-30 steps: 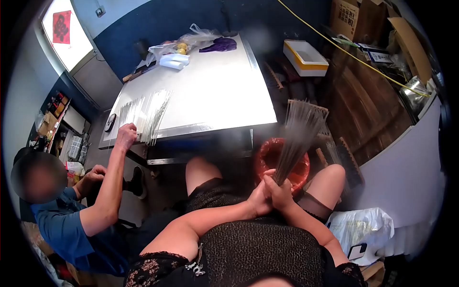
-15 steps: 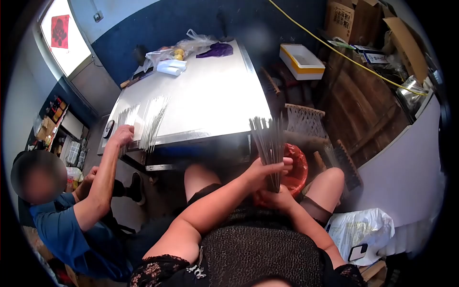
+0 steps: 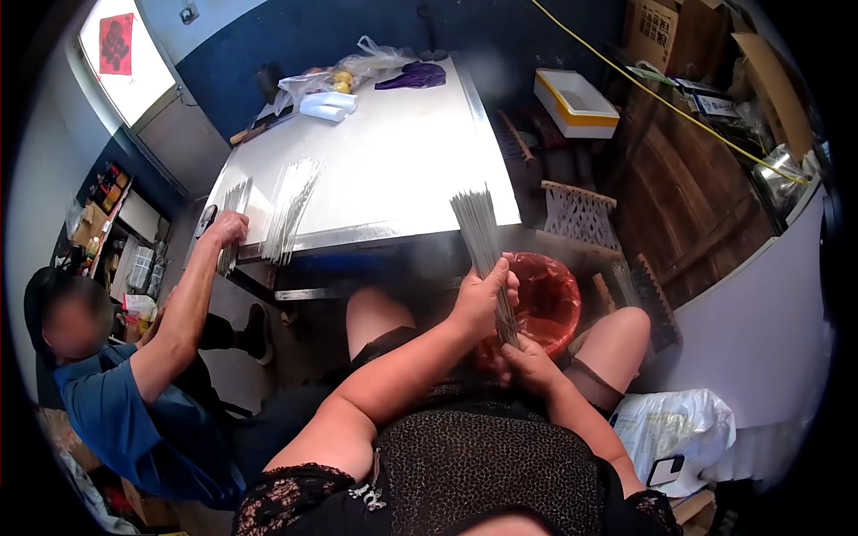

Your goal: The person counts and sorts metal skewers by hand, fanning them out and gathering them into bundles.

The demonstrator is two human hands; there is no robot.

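A bundle of thin metal skewers (image 3: 475, 223) rises in front of me, tilted a little to the left, its upper ends fanned out. My left hand (image 3: 487, 293) is wrapped around the middle of the bundle, thumb across the front. Lower down, my right hand (image 3: 529, 364) grips the bottom ends. Just behind and right of both hands stands a bucket lined with a red plastic bag (image 3: 559, 313), between my knees. What lies at its bottom is hard to make out.
Two more heaps of skewers (image 3: 293, 210) lie on the white table's (image 3: 393, 170) left side, where a co-worker's hand (image 3: 231, 228) touches the outer one. Plastic bags (image 3: 308, 89) sit at the back. A folding stool (image 3: 579, 214) and a white plastic sack (image 3: 675, 433) are on my right.
The bundle has tipped further left, and its ends sit closer together. My left hand is slightly higher. The co-worker's hand has shifted lower on the outer heap. The view has moved slightly.
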